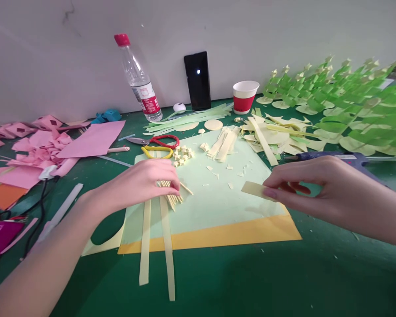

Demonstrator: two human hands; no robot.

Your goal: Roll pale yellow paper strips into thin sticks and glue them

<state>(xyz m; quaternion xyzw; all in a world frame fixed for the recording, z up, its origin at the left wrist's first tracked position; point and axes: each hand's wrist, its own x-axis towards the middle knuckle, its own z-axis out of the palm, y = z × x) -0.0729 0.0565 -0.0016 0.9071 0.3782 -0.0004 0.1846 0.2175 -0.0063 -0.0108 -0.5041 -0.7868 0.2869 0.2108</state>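
My right hand pinches a short pale yellow paper strip between thumb and fingers, above the right side of the light green sheet. On the left, my left hand is closed, its fingertips brought together over a bundle of thin pale yellow sticks. What those fingertips hold, if anything, is hidden. Two long pale yellow strips run from beneath that hand towards me, past the sheet's near edge. Just beyond it lie small folded paper stars and scissors with red and yellow handles.
Short strips and yellow scraps lie farther back. A glue gun is behind my right hand, near green paper plants. A bottle, phone and paper cup stand by the wall. Pink paper lies left.
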